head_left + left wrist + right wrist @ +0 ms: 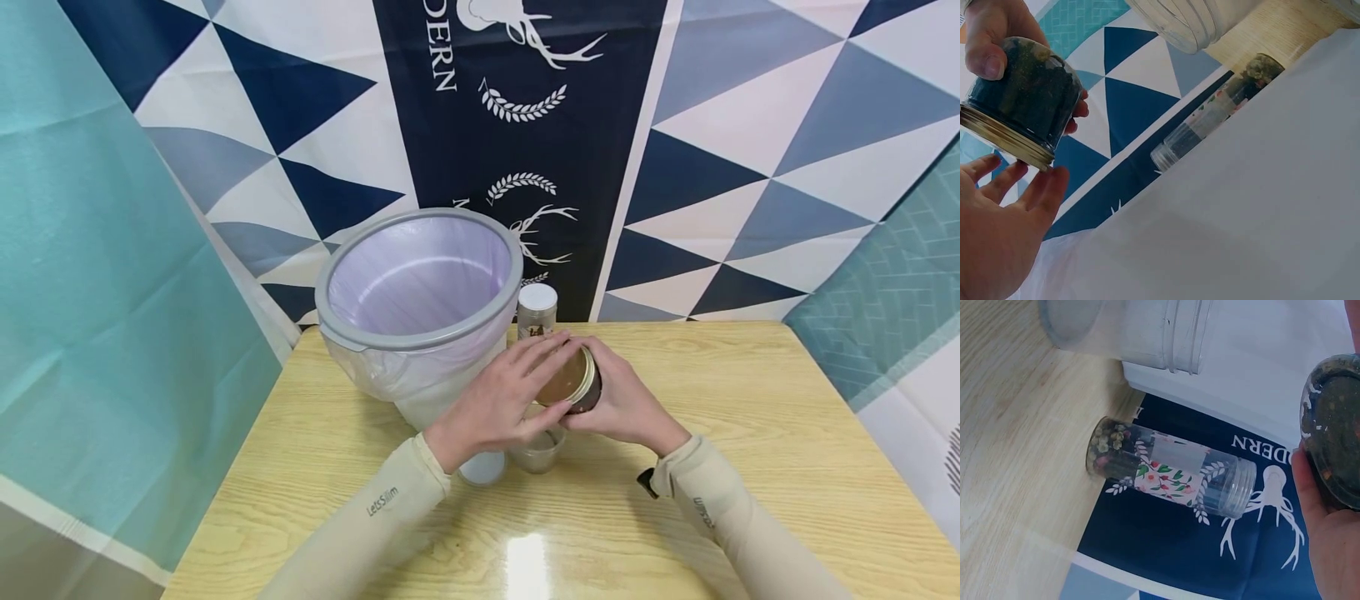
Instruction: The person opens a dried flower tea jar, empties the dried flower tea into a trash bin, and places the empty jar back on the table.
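Observation:
My right hand (618, 400) grips a squat glass jar (1025, 94) with dark contents, tilted above the table. Its gold-coloured lid (587, 379) faces toward my left hand (502, 396). That hand spreads fairly straight fingers across the lid, with the thumb at its lower edge; in the left wrist view the fingertips meet or nearly meet the rim. Below the hands stands a clear plastic jar (538, 454), partly covered by them. A white round lid (483, 469) lies beside it. Only the jar's dark side shows in the right wrist view.
A bin with a grey rim (322, 308) and a translucent lilac liner stands at the back left. Close to its right is a slim clear canister (1169, 469) with a floral label and dried flowers inside. Patterned cloth (720, 167) hangs behind the wooden table (750, 400).

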`<state>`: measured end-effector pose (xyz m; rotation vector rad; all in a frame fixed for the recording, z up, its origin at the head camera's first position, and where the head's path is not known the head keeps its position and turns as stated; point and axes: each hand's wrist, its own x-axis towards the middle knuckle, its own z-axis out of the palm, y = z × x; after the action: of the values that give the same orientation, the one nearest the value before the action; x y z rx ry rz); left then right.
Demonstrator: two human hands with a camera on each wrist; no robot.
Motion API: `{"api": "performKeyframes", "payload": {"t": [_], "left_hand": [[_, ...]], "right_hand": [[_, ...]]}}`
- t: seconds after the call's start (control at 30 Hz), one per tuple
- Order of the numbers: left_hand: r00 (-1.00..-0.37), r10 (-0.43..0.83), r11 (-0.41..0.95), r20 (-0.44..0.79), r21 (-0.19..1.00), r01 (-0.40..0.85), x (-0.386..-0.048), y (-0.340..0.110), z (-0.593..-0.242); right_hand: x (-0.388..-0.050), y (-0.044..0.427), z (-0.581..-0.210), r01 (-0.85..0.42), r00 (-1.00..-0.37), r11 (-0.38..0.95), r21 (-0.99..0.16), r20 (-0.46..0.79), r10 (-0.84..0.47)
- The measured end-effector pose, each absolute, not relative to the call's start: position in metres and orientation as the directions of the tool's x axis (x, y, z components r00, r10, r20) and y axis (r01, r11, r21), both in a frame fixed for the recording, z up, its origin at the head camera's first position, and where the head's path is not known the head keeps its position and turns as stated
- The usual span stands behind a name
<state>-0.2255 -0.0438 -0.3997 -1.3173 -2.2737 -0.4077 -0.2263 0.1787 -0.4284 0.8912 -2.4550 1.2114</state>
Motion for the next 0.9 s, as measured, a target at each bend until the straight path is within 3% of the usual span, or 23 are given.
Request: {"api": "performKeyframes", "payload": {"t": [0.4, 0.5, 0.7, 0.9], "left_hand": [[-0.51, 0.632, 0.598, 0.584, 0.051, 0.8, -0.2198, -0.0373, -0.3993], [-0.489, 0.65, 0.573, 0.582, 0.048, 0.818, -0.2202, -0.0377, -0.3983], [-0.388, 0.749, 0.462, 0.537, -0.005, 0.887, -0.2234, -0.0425, -0.3948], [-0.39, 0.771, 0.456, 0.503, -0.009, 0.89, -0.2231, -0.043, -0.3943]], "right_hand": [[-0.2246, 0.1795, -0.4281, -0.622, -0.782, 0.464, -0.631, 0.464, -0.417], [-0.2244, 0.1803, -0.4274, -0.623, -0.781, 0.471, -0.625, 0.465, -0.416], [-0.2247, 0.1823, -0.4271, -0.641, -0.767, 0.472, -0.605, 0.477, -0.429], [-0.2238, 0.1831, -0.4282, -0.626, -0.778, 0.474, -0.619, 0.455, -0.433]]}}
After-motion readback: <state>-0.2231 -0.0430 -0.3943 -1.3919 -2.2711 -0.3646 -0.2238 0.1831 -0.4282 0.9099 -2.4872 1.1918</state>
